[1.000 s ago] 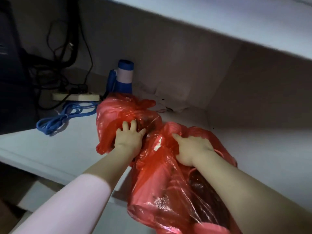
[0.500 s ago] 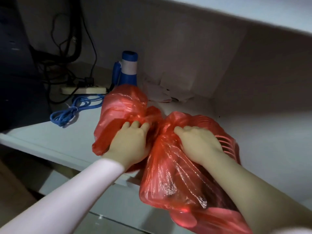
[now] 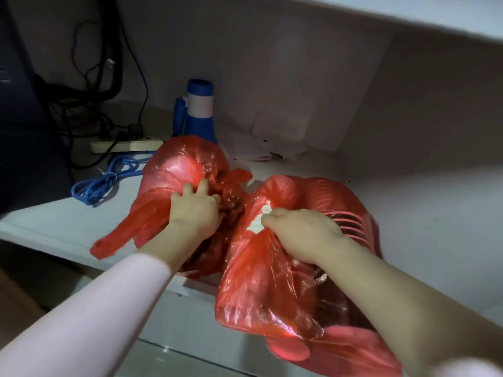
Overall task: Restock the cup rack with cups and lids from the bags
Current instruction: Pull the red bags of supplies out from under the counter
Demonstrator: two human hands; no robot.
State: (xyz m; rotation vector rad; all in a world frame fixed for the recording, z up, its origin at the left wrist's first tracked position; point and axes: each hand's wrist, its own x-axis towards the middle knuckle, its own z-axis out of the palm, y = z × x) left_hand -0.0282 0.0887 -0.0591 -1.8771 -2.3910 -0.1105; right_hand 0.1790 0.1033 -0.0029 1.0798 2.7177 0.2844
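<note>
1. Dim light falls on a pale shelf [image 3: 408, 213] set in a recess under an overhanging board; both hands work at its front edge.

2. Beyond the left hand stand a blue-and-white megaphone [image 3: 198, 112], a white power strip [image 3: 128, 145] with black cables, and a coiled blue cable [image 3: 106, 180]. Crumpled papers [image 3: 253, 151] lie farther back, beyond the gap between the hands.

3. The left hand [image 3: 197, 210] has its fingers curled into the gathered plastic of the left red bag [image 3: 179, 170], which rests on the shelf just ahead of it; a loose handle trails back to the left of that wrist.

4. The right hand [image 3: 302, 229] clutches the bunched neck of the right red bag [image 3: 272, 281]. This bag hangs over the shelf's front edge, below and under the right forearm.

5. Ribbed rims of a stack of red cups [image 3: 345, 221] show through the plastic just to the right of the right hand. The stack's long axis seems to run from the shelf back toward the person, though most of it is hidden by the arm.

6. The hands are near each other, each gripping its own bag, with knotted plastic between them. Whether the bags are tied together I cannot tell.

7. The right hand is nearer the cups, so opening that neck looks like the next need. No cup rack or lids are in view.
</note>
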